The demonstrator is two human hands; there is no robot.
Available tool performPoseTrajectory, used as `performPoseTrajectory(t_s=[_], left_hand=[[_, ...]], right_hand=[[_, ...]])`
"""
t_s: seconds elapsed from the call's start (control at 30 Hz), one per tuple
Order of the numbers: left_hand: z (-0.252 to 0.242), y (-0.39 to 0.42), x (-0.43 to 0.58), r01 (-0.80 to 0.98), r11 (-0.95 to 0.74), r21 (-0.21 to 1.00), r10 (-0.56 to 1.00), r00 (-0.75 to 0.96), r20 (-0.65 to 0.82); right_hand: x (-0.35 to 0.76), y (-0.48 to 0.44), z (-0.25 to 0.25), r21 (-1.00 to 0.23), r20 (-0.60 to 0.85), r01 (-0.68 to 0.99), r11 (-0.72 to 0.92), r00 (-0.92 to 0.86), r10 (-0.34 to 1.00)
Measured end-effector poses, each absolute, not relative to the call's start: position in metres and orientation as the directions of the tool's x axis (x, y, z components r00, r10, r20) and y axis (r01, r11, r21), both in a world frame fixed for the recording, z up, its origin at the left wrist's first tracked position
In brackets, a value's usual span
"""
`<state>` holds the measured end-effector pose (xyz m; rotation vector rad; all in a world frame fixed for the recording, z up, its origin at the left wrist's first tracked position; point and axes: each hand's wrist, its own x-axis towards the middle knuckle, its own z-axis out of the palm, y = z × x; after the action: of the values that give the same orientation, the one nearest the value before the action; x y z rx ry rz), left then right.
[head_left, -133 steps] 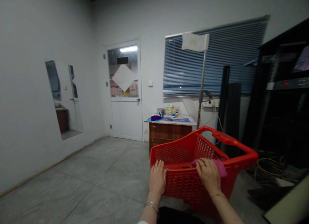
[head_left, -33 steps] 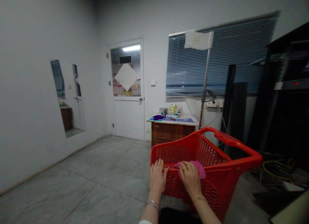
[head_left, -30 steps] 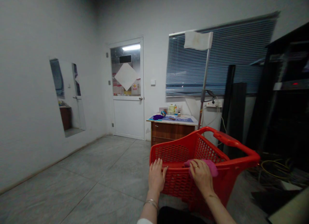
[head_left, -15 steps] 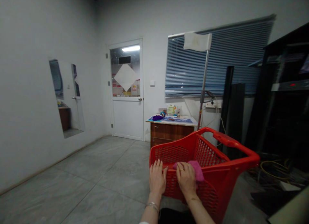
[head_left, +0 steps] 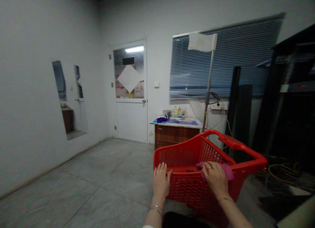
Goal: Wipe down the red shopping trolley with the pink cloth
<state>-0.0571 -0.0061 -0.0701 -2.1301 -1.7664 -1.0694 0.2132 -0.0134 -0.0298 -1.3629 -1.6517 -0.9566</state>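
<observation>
A red plastic shopping cart [head_left: 182, 188] with pierced mesh sides stands in front of me, its handle bar toward the right. My left hand [head_left: 161, 180] holds the near rim by its left corner, fingers over the edge and thumb to the side. In my right hand [head_left: 215, 178] is a pink cloth [head_left: 228, 171], pressed on the same rim farther right. Part of the cloth lies hidden beneath the fingers.
Behind the cart is a brown wooden cabinet [head_left: 177, 133] with a purple cloth [head_left: 161, 119] and small bottles on top. A pole with a white flag [head_left: 201, 42] rises beside it. Cables [head_left: 283, 172] lie on the floor at right. A white door [head_left: 130, 119] is at the back.
My right hand has slid the pink cloth along the cart's rim to the right, toward the handle end. My left hand keeps its place on the rim.
</observation>
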Motion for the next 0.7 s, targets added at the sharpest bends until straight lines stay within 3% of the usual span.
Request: performPoseTrajectory(t_s=[0.2, 0.47, 0.7], left_hand=[[-0.072, -0.006, -0.053, 0.912, -0.266, 0.313, 0.775, 0.01, 0.631], [-0.07, -0.006, -0.053, 0.924, -0.261, 0.281, 0.784, 0.033, 0.62], [-0.067, -0.006, -0.058, 0.914, -0.277, 0.297, 0.802, 0.049, 0.596]], right_hand=[[0.212, -0.012, -0.035, 0.013, 0.937, 0.998, 0.066, -0.035, 0.349], [0.088, -0.011, -0.062, -0.038, 0.91, 0.966, 0.256, -0.072, 0.409], [0.147, -0.011, -0.048, 0.059, 0.88, 0.967, 0.246, -0.167, 0.445]])
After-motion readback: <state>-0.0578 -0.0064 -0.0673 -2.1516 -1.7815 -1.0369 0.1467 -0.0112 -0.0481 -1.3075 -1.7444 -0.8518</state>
